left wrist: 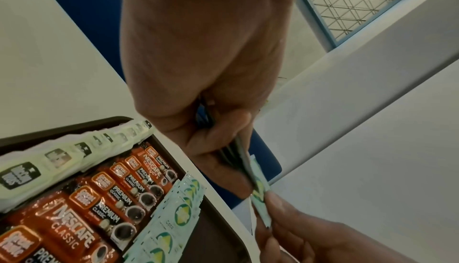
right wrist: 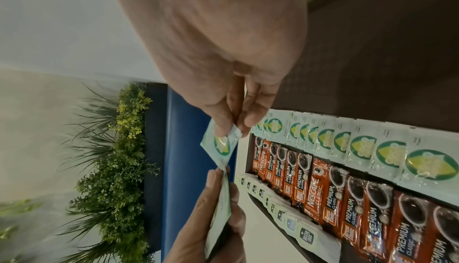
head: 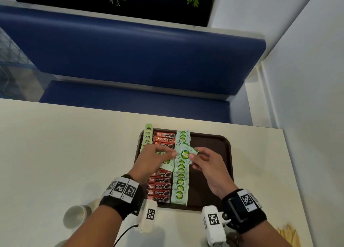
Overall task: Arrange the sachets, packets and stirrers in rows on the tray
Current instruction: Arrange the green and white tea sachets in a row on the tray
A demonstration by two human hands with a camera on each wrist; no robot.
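L hand (head: 155, 158) gripped a stack of green sachets (head: 167, 165); R hand (head: 208, 163) pinched one sachet (head: 186, 152) w/ round green logo, above the tray (head: 214, 144). Tray held pale packets (head: 148, 135) far left, orange coffee packets (head: 163, 139), then a green sachet row (head: 180, 183).

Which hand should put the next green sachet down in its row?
Probably the right hand. It already pinches one green sachet right above the green row, while the left hand holds the stack.
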